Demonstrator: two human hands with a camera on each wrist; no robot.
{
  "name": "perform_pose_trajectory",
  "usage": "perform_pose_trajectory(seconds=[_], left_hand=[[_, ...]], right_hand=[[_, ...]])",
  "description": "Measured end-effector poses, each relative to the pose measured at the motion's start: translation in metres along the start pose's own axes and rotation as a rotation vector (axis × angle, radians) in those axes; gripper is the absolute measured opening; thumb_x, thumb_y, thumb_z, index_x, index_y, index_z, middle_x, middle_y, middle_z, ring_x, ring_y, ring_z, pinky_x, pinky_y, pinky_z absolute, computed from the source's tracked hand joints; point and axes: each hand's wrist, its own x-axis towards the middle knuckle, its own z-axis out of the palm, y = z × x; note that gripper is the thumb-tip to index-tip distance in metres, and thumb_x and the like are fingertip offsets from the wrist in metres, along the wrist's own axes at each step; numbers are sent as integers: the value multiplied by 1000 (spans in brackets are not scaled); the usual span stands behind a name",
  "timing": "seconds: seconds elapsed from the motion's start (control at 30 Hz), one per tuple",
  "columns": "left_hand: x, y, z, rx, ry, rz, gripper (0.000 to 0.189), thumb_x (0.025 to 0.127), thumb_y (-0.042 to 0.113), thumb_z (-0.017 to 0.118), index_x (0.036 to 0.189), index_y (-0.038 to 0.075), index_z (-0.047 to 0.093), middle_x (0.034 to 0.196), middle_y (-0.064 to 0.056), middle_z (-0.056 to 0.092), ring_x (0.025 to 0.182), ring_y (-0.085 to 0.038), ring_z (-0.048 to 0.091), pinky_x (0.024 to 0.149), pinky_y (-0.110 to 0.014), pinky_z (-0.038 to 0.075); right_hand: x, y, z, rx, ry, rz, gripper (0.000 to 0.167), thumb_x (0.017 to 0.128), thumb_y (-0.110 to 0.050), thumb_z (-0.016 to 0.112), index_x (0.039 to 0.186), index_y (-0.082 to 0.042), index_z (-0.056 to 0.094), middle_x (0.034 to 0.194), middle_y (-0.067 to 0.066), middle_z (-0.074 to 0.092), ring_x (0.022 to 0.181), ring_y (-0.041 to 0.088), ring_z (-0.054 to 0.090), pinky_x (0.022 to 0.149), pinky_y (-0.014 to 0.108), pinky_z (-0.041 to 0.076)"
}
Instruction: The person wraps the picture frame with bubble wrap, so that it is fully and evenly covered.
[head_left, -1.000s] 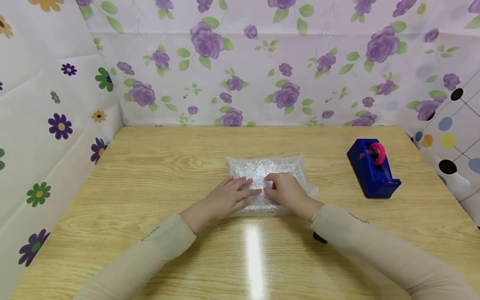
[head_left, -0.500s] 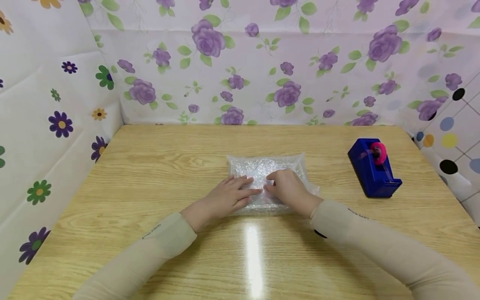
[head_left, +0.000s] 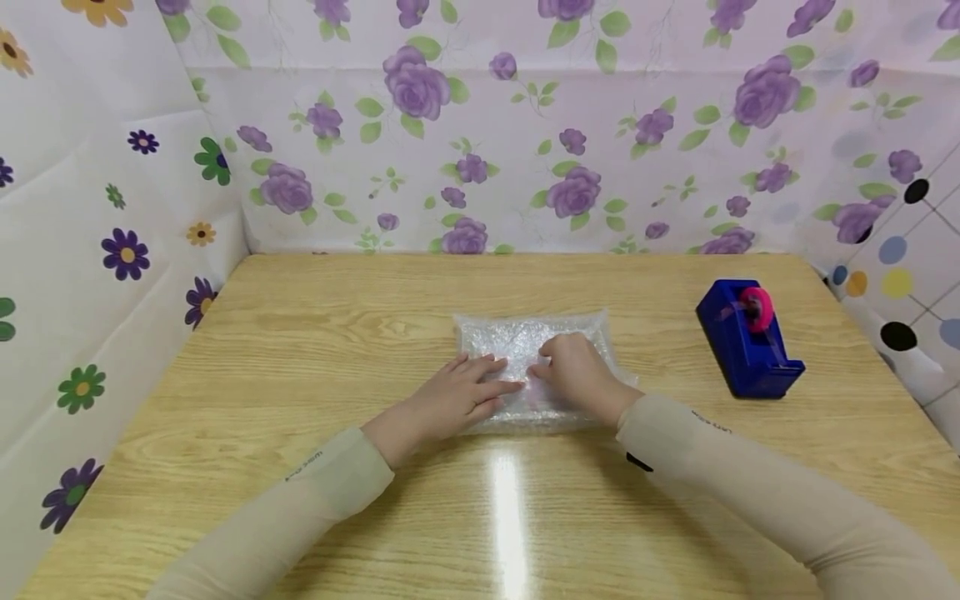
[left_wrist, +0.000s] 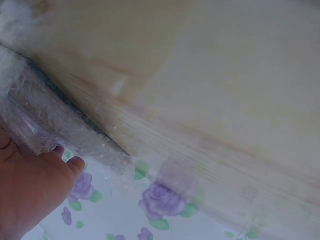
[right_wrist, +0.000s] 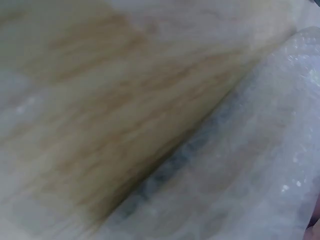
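Note:
A flat bubble-wrap package (head_left: 502, 332) lies on the wooden table, its clear bubbled surface shining under the light. My left hand (head_left: 453, 396) rests on its left part with fingers spread and fairly straight. On the right part sits my right hand (head_left: 581, 375), fingers curled and thumb pointing left at the wrap. A faint pinkish patch (head_left: 536, 392) shows on the wrap just below that thumb. In the left wrist view, the fingers are beside the wrap's edge (left_wrist: 65, 125). The right wrist view is mostly wrap (right_wrist: 250, 165) and blurred table, with only a sliver of hand at lower right.
To the right stands a blue tape dispenser (head_left: 750, 350) with a pink-cored roll (head_left: 757, 309). Flowered sheets (head_left: 480, 125) hang behind the table (head_left: 337, 308) and at the left; a dotted one (head_left: 915, 283) is at the right.
My right hand has shifted slightly up and to the right over the package, baring the pinkish patch more. My left hand and the package stay where they were.

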Motion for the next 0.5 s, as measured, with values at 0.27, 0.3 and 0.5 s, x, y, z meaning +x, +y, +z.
perform_pose_trajectory(seconds=[0.27, 0.3, 0.5], left_hand=[[0, -2, 2, -9, -14, -16, 41, 103, 35, 38, 143, 28, 45, 155, -8, 31, 145, -26, 20, 119, -50, 11], [1, -3, 3, -7, -14, -15, 41, 103, 35, 37, 143, 28, 45, 155, -8, 30, 145, -26, 20, 119, -50, 10], [2, -4, 5, -12, -13, -18, 41, 103, 36, 37, 143, 29, 45, 155, -8, 30, 146, -26, 20, 119, -50, 10]], right_hand=[[5, 0, 1, -18, -20, 1, 25, 85, -20, 71, 85, 5, 72, 87, 17, 72, 82, 29, 70, 74, 39, 58], [5, 0, 0, -13, -23, 9, 24, 86, -20, 71, 85, 5, 72, 86, 17, 73, 80, 28, 70, 73, 38, 58], [9, 2, 0, 26, -52, 49, 21, 87, -18, 69, 77, 1, 73, 75, 10, 72, 62, 15, 62, 59, 28, 54]])
